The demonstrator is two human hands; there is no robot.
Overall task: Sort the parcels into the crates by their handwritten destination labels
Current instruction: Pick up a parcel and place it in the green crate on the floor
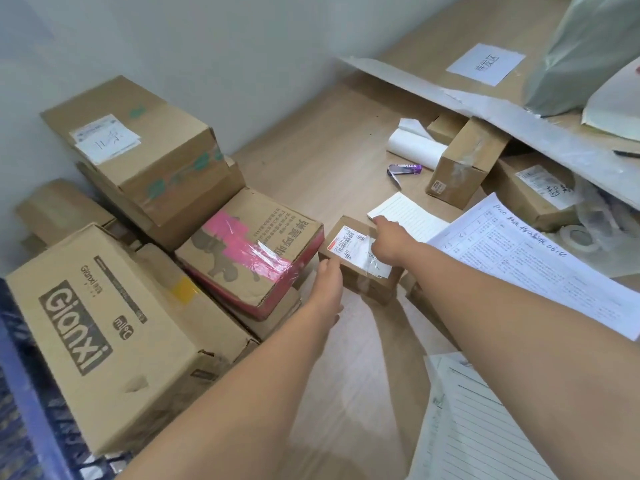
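**Both hands closing on a small parcel to read and lift it**

Head view: the person is reaching forward with both arms toward a small parcel (360,263) that is sitting on the wooden floor (332,161), just beside a pink-taped box (249,251). The left hand (329,278) is lying flat against the parcel's near-left side, fingers straight and pressing rather than curled. The right hand (391,240) is resting on the parcel's top right edge, over part of the white shipping label (360,249); its fingers are reaching down the far side, so whether they are hooking round that edge is hard to tell. The parcel is touching the floor and is not yet lifted.

To the left, a stack of larger boxes is piling up against the wall, one marked Gianxi (93,327) and one at the top carrying a handwritten label (105,138). To the right, papers (530,261) are lying over more boxes.

The step in hand looks like picking up this parcel. The next move is calling for a squeeze from both sides, a clean lift, and a turn of the label toward the eyes so the handwriting can be read before choosing a crate. No crate is plainly showing here.
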